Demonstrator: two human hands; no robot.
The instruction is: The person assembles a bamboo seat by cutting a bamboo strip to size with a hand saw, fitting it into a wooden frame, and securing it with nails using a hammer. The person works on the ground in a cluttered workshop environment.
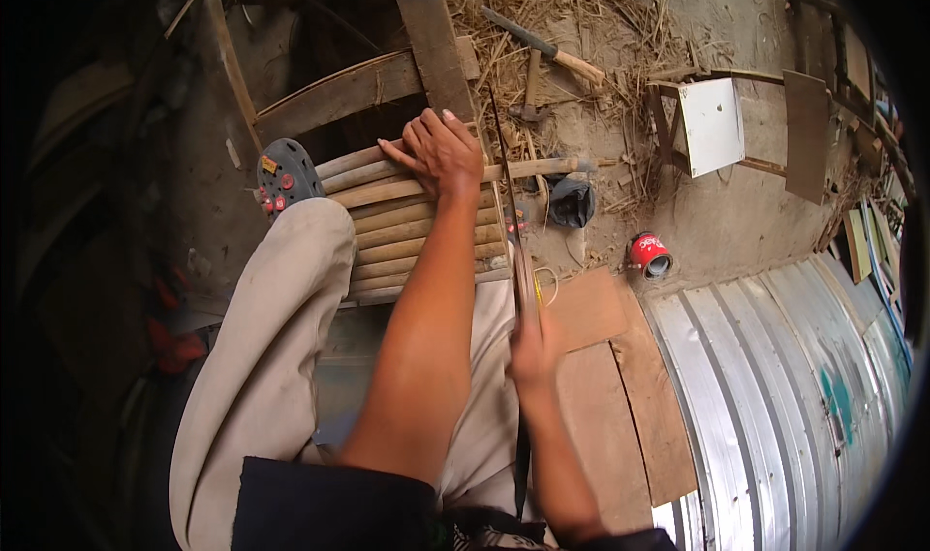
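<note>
A row of light brown wooden poles [426, 231] lies side by side on a wooden frame between my legs. My left hand [444, 154] bears down on the far end of the row, its fingers bent over a pole [542, 167] that sticks out to the right. Wrapped round the handle of a long handsaw [516, 231] is my right hand [535, 348], blurred by motion. The saw's thin blade points away from me and crosses the jutting pole just right of my left hand. How deep it cuts cannot be made out. My shoe [289, 178] rests against the poles' left ends.
A machete-like tool with a wooden handle [578, 66] and a hammer [530, 106] lie among straw at the back. To the right are a black plastic bag [572, 202], a red can [651, 256], a white panel [712, 125], plywood [601, 415] and corrugated metal sheet [765, 386].
</note>
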